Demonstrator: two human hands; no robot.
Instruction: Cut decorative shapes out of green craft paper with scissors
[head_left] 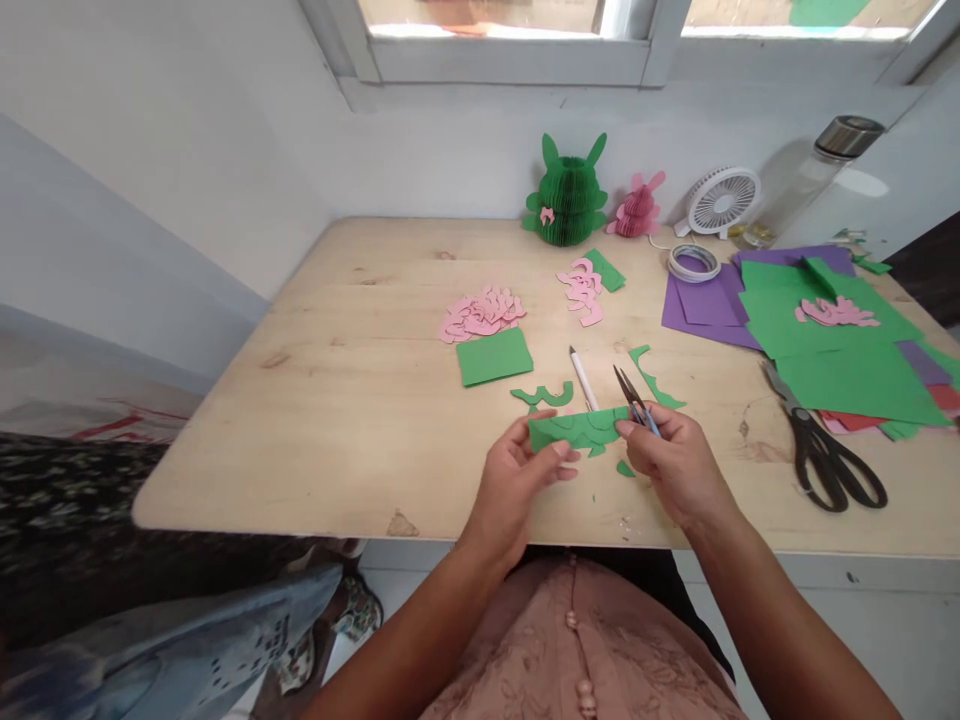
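Note:
My left hand (520, 472) pinches the left end of a green paper strip (574, 429) with curved outlines drawn on it. A small pair of scissors (634, 395) with blue handles is in my right hand (670, 458), its blades pointing up and away from me, slightly apart. The thumb of that hand also touches the strip's right end. Just beyond the strip lie a white pen (583, 378), a wavy green cut piece (551, 394) and a curved green offcut (654, 378). Small green scraps (625, 468) lie on the table below the strip.
Pink cutouts (484, 314) and a folded green card (495, 357) lie ahead. Large black scissors (825, 450) and green paper sheets (817, 330) are at right. Along the wall stand a green paper rabbit (568, 195), a pink one (637, 208), a fan (722, 202) and a bottle (806, 185).

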